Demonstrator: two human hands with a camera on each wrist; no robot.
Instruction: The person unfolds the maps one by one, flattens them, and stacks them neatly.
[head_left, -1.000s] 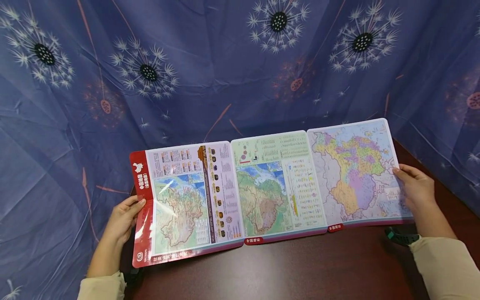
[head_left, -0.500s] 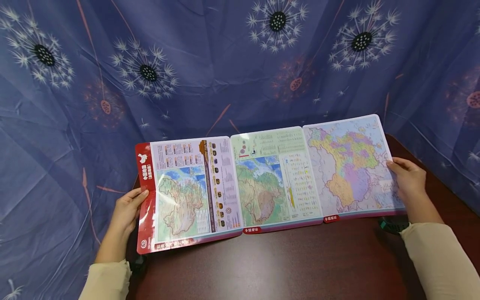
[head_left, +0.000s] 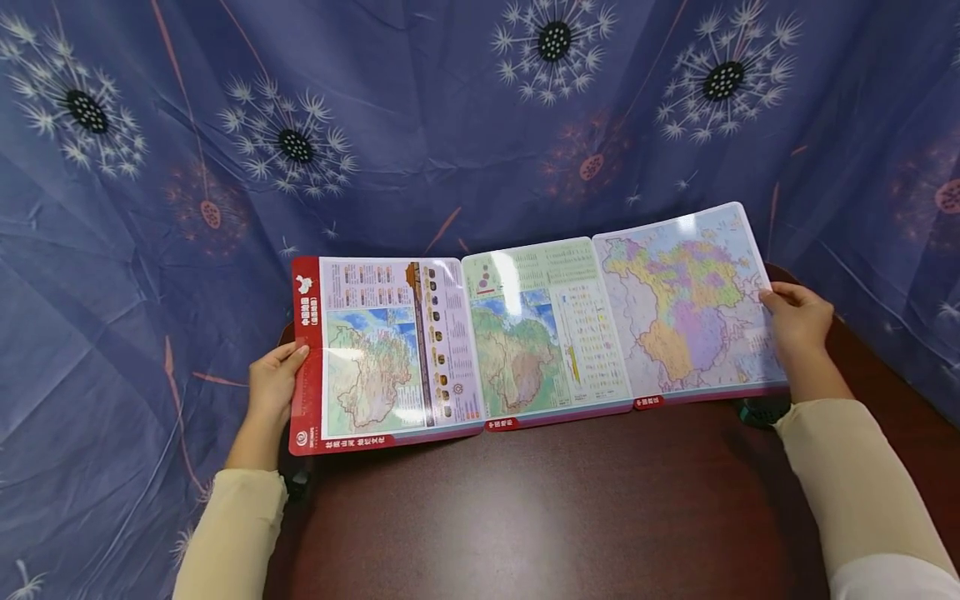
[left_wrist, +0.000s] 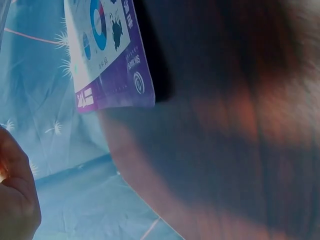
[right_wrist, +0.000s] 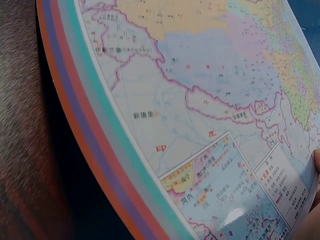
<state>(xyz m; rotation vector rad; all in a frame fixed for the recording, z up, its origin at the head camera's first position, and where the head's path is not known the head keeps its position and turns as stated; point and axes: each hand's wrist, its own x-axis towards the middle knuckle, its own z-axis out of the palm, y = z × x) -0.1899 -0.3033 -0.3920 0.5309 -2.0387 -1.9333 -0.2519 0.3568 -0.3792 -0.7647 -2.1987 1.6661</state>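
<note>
A glossy folding map point(head_left: 517, 350) is spread into three panels, held raised over the table and turned sideways to the head view. My left hand point(head_left: 272, 382) pinches its red left border, thumb on the printed face. At the opposite end, my right hand point(head_left: 802, 325) grips the edge of the panel with the colourful map, thumb also on top. In the left wrist view, the purple back corner of the map point(left_wrist: 120, 85) shows beside part of my left hand point(left_wrist: 17, 195). Close up in the right wrist view is the map's right panel point(right_wrist: 200, 115), with layered coloured edges.
A dark reddish-brown table point(head_left: 510, 508) with a rounded edge lies under the map. Behind it and at both sides hangs a blue curtain point(head_left: 420, 125) printed with dandelions. Dark bands with devices point(head_left: 761, 412) sit at the wrists.
Both hands have moved the map farther away, upward in the head view. The hands have come slightly closer together, and the glare has shifted across the panels. Both grips stay the same.
</note>
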